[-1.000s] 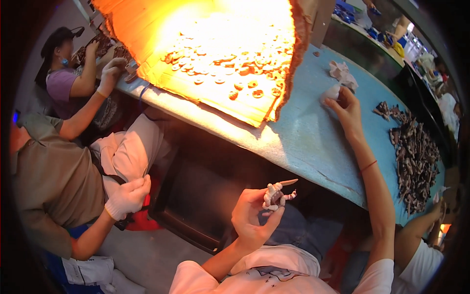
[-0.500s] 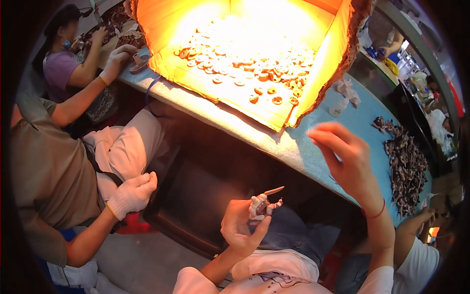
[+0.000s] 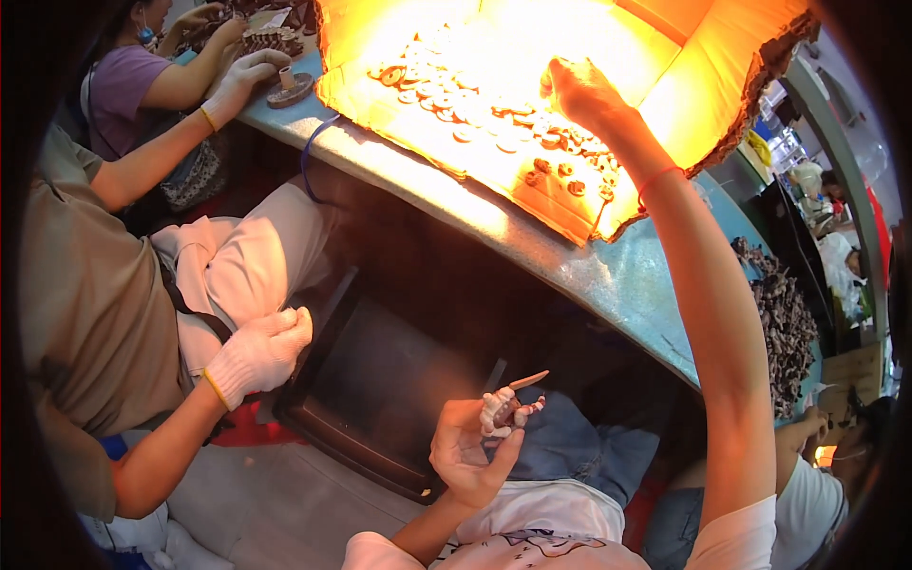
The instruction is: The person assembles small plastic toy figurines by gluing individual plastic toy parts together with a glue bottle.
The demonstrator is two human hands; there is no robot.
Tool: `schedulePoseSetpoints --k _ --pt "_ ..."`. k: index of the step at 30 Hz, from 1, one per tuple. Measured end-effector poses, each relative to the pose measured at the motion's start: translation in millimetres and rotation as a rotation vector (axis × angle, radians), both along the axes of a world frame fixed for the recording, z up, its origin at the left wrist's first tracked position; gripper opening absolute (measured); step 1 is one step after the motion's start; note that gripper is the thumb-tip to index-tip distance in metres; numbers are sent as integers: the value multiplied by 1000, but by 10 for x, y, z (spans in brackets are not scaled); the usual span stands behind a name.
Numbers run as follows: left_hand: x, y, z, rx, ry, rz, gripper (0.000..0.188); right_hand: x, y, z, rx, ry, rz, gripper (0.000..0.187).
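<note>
My left hand point(image 3: 465, 459) is low in the middle, in front of my lap. Its thumb and fingers close on a small figurine point(image 3: 502, 414), brown and whitish with striped bits and a thin pointed piece sticking out to the upper right. My right arm stretches forward into a brightly lit cardboard box point(image 3: 736, 81). Inside it my right hand point(image 3: 584, 92) hovers over many small round brown pieces point(image 3: 446, 102), fingers curled in. Glare washes out its fingertips, so I cannot make out what is in them.
The box stands on a long light-blue table point(image 3: 627, 290). A heap of small dark pieces point(image 3: 784, 328) lies on its right. At left a co-worker's gloved hands point(image 3: 256, 356) are close by, one next to a round stand point(image 3: 290, 90). A dark bin point(image 3: 370, 389) sits below.
My right hand has moved forward and left, from above the table's edge into the lit box, and its fingers have curled. The left hand keeps the figurine almost in place. The view has shifted slightly.
</note>
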State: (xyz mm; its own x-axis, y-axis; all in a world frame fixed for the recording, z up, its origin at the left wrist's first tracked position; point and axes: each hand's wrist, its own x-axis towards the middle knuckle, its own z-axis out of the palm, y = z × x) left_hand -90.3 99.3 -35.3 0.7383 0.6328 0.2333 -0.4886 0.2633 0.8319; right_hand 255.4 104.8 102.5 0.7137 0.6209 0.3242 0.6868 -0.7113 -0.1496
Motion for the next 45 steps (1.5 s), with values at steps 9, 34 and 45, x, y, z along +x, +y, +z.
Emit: schedulePoseSetpoints --k 9,34,45 --pt "45 103 -61 0 -43 -57 39 240 -77 -274 119 117 -84 26" --pt "5 104 -38 54 14 -74 38 -94 -137 -385 281 304 -191 35" --pt "227 -130 115 60 -21 -34 33 -1636 -1050 34 338 111 307 12"
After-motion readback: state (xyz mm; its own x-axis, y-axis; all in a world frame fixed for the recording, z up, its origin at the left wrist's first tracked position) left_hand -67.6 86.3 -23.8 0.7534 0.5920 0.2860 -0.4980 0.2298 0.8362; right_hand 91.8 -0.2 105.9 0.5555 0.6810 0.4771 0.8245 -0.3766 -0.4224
